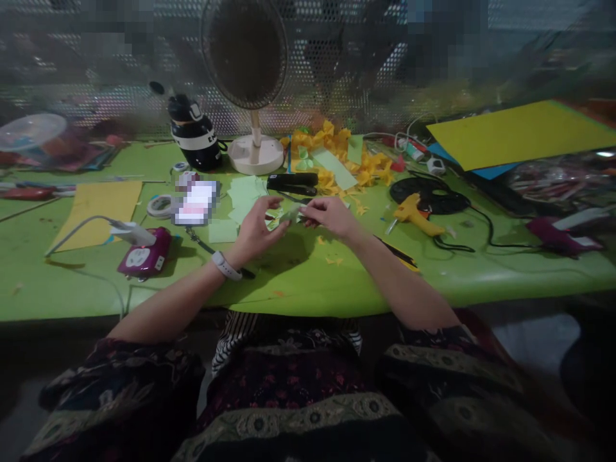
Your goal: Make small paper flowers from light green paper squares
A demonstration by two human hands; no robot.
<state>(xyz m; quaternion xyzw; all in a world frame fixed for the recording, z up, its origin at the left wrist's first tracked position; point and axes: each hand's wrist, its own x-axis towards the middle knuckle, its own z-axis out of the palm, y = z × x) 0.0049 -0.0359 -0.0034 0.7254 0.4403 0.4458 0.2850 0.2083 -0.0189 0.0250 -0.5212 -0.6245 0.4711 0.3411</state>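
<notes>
My left hand (262, 226), with a white band at the wrist, pinches a small piece of pale green paper (290, 217) over the green table. From the other side, my right hand (328, 215) has its fingertips pressed together at the paper's right edge. Fine detail between the fingertips is blurred. Pale green paper sheets (244, 197) lie just behind my left hand. A black stapler (292, 183) rests beyond both hands, in front of a heap of orange-yellow paper shapes (332, 144).
A fan (256, 154) and a black bottle (195, 138) stand at the back. Left are a lit phone (196, 202), tape roll (161, 206) and purple socket block (147, 253). A yellow glue gun (416, 215) with cables lies right, below yellow sheets (520, 135).
</notes>
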